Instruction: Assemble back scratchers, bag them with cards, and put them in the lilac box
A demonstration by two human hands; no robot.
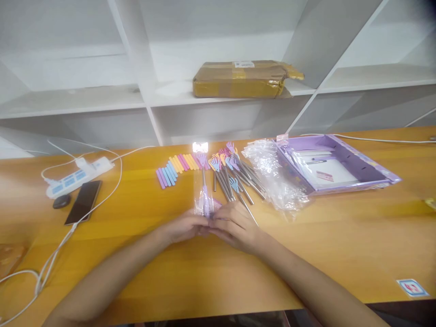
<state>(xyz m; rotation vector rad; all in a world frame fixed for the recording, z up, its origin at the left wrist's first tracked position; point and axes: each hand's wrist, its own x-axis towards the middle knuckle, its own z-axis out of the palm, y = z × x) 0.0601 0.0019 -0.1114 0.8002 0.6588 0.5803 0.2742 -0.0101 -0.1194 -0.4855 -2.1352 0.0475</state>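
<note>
A purple back scratcher (pixel 205 193) lies inside a clear plastic bag (pixel 198 190), its hand-shaped head pointing away from me. My left hand (pixel 186 226) pinches the near end of the bagged back scratcher from the left. From the right, my right hand (pixel 234 223) has its fingers closed on the same end, and the two hands' fingertips meet there. Beyond my right hand is a pile of metal rods with coloured scratcher heads (pixel 226 169). Coloured handles (pixel 170 172) in purple, blue, orange and pink form a slanting row to the left of the bag.
Clear plastic bags (pixel 272 175) are heaped beside a purple box (pixel 361 181) on the right. At left are a power strip (pixel 81 176), a phone (pixel 83 202), a black mouse-like object (pixel 61 201) and white cables. A taped cardboard box (pixel 238 81) rests on the shelf behind.
</note>
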